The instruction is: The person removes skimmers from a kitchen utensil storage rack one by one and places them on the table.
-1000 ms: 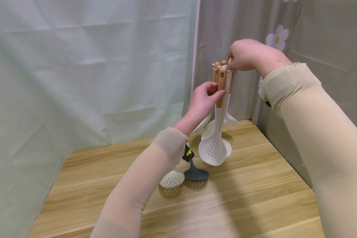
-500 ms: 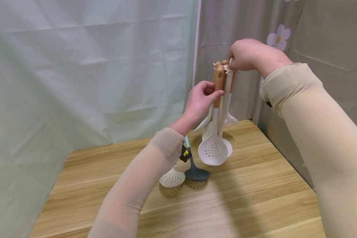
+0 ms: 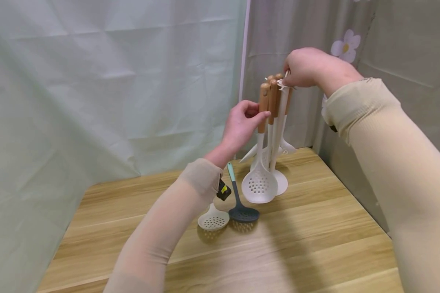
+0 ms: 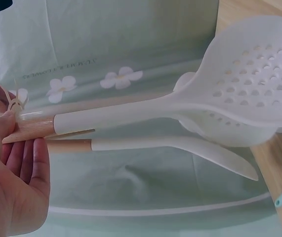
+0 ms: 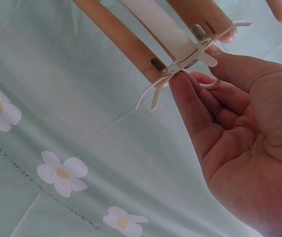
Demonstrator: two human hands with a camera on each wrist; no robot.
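A white utensil rack (image 3: pixel 280 118) stands at the back of the wooden table (image 3: pixel 315 244), with several wooden-handled white utensils hanging from its star-shaped hook ring (image 5: pixel 185 64). My right hand (image 3: pixel 287 81) pinches that ring at the top; thumb and fingers (image 5: pixel 190 103) close on it. My left hand (image 3: pixel 258 117) pinches the wooden handle (image 3: pixel 263 106) of a white skimmer (image 3: pixel 259 185), which hangs tilted just left of the other handles. In the left wrist view the skimmer (image 4: pixel 252 74) lies across my fingers (image 4: pixel 17 168), with a white spoon (image 4: pixel 205 153) beside it.
A small white slotted spoon (image 3: pixel 213 221) and a dark grey slotted spoon with a teal handle (image 3: pixel 243 213) lie on the table in front of the rack. Pale curtains (image 3: pixel 113 81) close in the back and left; a flowered curtain (image 3: pixel 388 49) hangs at the right.
My left hand has drawn the skimmer's handle leftward, away from the cluster of handles at the hook ring. My right hand has kept its hold on the rack's top.
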